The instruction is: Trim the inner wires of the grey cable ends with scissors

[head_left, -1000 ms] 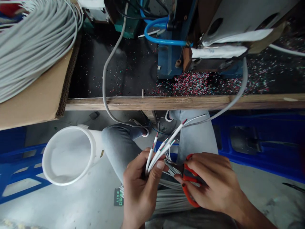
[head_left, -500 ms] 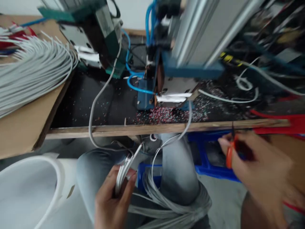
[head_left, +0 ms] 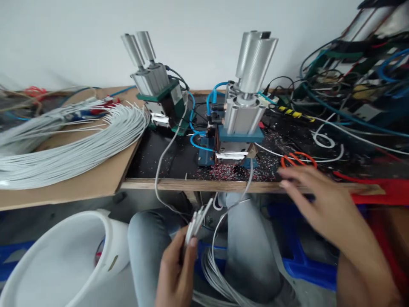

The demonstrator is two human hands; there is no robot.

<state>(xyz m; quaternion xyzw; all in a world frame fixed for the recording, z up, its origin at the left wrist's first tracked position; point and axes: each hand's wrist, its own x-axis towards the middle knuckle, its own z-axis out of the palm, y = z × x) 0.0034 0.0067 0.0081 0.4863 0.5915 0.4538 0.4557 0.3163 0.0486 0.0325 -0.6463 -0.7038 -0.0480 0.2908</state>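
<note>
My left hand (head_left: 177,264) is closed around a bunch of white cables (head_left: 196,224), their cut ends pointing up past the fingers. The rest of the grey-white cable bundle (head_left: 220,273) hangs in a curve over my lap. Over the table's front edge, my right hand (head_left: 319,204) is held with thumb and fingers apart and nothing between them. Just beyond its fingertips lie orange-handled scissors (head_left: 298,160) on the black tabletop; their blades cannot be made out.
A pneumatic press (head_left: 243,123) stands centrally, with coloured scraps (head_left: 228,171) before it. Another press (head_left: 159,94) is behind it to the left. A large cable coil (head_left: 105,153) rests on cardboard (head_left: 108,185). Below left is a white bucket (head_left: 107,238); wires (head_left: 351,132) spread to the right.
My right hand has let go of the orange-handled scissors, which now lie on the table. The view has tilted up and shifted left. My left hand still holds the cables.
</note>
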